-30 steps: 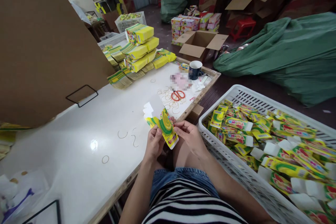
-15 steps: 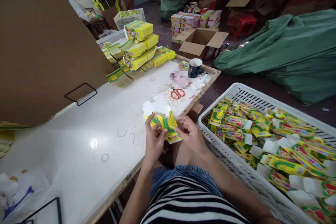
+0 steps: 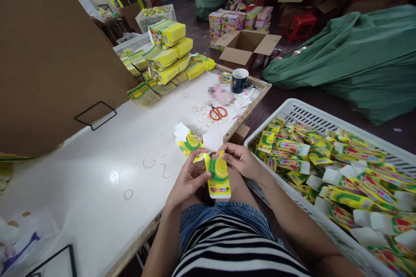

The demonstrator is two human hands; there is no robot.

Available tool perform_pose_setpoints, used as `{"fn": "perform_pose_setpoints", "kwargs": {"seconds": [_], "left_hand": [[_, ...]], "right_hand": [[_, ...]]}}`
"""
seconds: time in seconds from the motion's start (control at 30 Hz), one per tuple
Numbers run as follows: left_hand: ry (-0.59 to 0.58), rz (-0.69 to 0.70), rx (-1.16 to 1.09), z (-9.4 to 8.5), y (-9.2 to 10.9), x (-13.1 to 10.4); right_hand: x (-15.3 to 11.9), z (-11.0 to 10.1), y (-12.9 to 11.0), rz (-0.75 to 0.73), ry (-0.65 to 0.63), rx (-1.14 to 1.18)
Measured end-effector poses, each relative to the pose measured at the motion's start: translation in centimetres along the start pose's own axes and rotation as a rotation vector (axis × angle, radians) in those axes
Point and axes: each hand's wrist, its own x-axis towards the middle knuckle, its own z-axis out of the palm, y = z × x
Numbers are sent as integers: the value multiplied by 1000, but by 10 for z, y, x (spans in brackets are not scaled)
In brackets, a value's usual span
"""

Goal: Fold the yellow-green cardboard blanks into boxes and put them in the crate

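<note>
Over my lap I hold a small yellow and green printed carton [image 3: 218, 177] with a white flap standing at its far end. My left hand [image 3: 191, 177] grips the carton's left side, thumb on the printed face. At its upper right edge, my right hand [image 3: 239, 161] pinches the cardboard between thumb and fingers. Another carton [image 3: 189, 139], with white flaps, lies on the white table [image 3: 97, 207] just beyond my left hand. To my right, a white plastic basket [image 3: 294, 103] is full of similar yellow cartons [image 3: 292, 149].
Loose rubber bands [image 3: 128, 194] and red-handled scissors [image 3: 217, 113] lie on the table. A dark mug [image 3: 239, 81] stands by the far corner. Bundles of yellow cartons [image 3: 167, 52] are stacked at the back. An open cardboard box [image 3: 238, 57] and green sacks [image 3: 351, 69] are on the floor.
The held carton has come down and nearer my body, with its printed face now toward me. Another carton now shows separately on the table beyond my left hand. The view has shifted slightly.
</note>
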Motion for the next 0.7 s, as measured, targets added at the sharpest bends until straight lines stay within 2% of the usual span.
{"fn": "perform_pose_setpoints", "kwargs": {"seconds": [0.17, 0.27, 0.33, 0.4, 0.5, 0.6, 0.7], "left_hand": [[16, -9, -19, 3, -6, 1], [94, 34, -7, 7, -10, 5], [100, 49, 18, 8, -11, 6], [91, 48, 64, 7, -13, 8], [151, 60, 168, 5, -16, 9], [206, 90, 244, 6, -22, 11], [180, 97, 232, 9, -26, 13]], "right_hand": [[0, -2, 1, -98, 28, -204], [1, 0, 7, -116, 153, -184], [1, 0, 9, -94, 212, -149], [1, -3, 9, -136, 212, -193], [-1, -9, 4, -194, 167, -272], [-4, -12, 3, -47, 70, -239], [-5, -9, 4, 83, 44, -290]]}}
